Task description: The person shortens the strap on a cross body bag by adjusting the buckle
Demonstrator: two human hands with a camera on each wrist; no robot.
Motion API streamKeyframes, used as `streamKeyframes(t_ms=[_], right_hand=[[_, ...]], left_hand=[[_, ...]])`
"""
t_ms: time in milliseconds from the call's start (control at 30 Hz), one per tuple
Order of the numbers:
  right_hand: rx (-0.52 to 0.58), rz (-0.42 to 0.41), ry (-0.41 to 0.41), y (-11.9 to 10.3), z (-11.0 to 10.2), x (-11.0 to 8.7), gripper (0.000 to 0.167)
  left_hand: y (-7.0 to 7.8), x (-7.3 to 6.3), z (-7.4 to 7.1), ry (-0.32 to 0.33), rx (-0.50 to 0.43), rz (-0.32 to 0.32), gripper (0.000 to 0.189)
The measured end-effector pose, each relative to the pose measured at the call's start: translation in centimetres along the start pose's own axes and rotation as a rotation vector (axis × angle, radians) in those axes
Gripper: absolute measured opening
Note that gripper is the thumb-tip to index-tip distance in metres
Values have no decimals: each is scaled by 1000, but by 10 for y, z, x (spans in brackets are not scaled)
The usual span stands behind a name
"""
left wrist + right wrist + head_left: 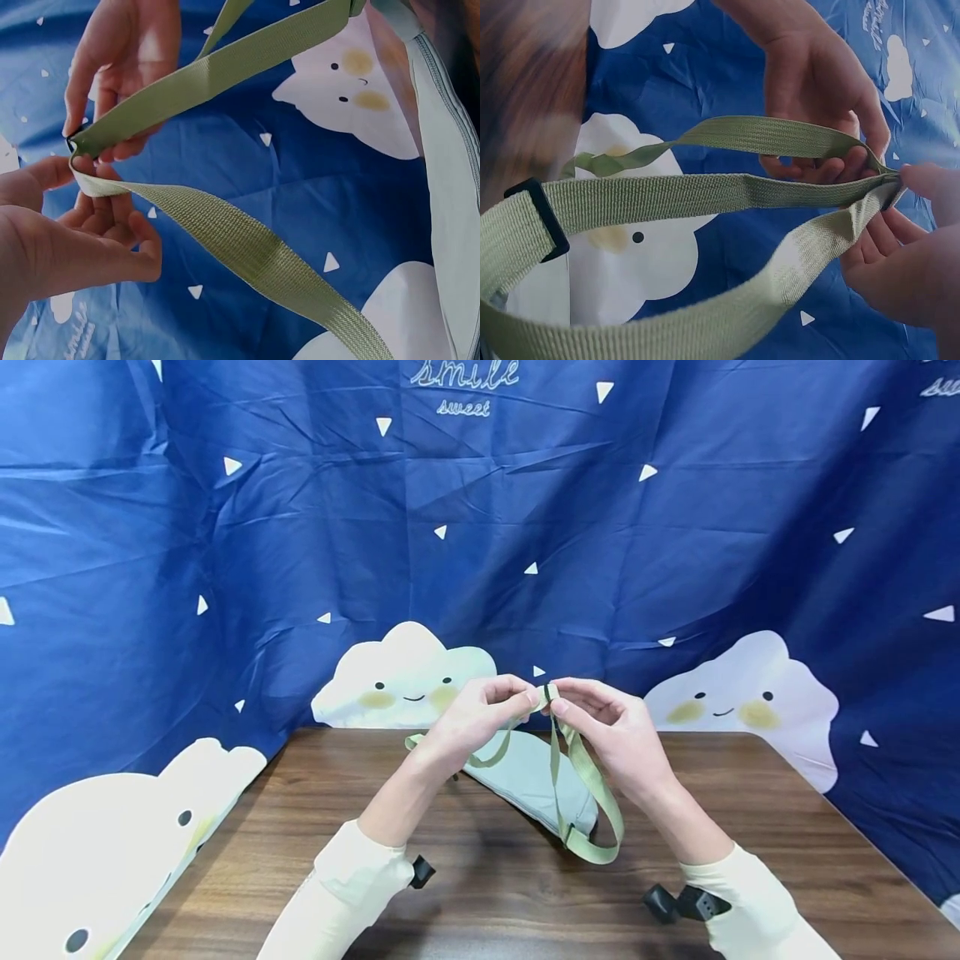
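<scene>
Pale-green woven strap (652,341), raised at a small black buckle (547,693)! Left hand (486,708) pinches one side, right hand (613,728) the other; looks like adjusting, next pull wants care. Pale-grey zippered fabric bag (534,777) lies below on the brown wood-grain counter (300,843).

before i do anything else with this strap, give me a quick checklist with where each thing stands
1. Left hand pinching the strap: ok.
2. Right hand pinching the strap by the upper black buckle: ok.
3. Strap fully threaded through that buckle: cannot tell, fingers cover part of it.
4. Strap free of twists: not ok, it turns over near the left hand.
5. Lower black buckle on the strap: ok.
6. Bag resting on the table: ok.
</scene>
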State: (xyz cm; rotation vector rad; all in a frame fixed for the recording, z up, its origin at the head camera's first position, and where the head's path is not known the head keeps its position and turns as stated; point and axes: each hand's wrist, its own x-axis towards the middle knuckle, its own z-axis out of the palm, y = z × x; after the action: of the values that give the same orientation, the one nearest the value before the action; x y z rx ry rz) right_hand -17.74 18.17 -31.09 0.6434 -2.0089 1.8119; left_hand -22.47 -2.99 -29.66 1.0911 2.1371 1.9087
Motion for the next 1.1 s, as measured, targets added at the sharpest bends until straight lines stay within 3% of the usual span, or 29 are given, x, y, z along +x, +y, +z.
streamKeyframes(t_ms=[300,500,633,833,1100], right_hand=[[-85,-73,-20,3,0,-1,35],[-82,-136,7,-1,-4,0,33],[-60,-153,13,-3,-6,2,33],[-30,-156,-19,-3,-6,2,33],[-40,-130,-73,-1,-3,1,34]], left_hand=[[-1,2,1,-29,-22,8,26],[-3,7,-7,-99,23,-58,43],[-4,7,-13,-139,20,-84,37],[-1,6,-12,-109,-24,-53,24],[2,3,-5,-121,-37,0,28]])
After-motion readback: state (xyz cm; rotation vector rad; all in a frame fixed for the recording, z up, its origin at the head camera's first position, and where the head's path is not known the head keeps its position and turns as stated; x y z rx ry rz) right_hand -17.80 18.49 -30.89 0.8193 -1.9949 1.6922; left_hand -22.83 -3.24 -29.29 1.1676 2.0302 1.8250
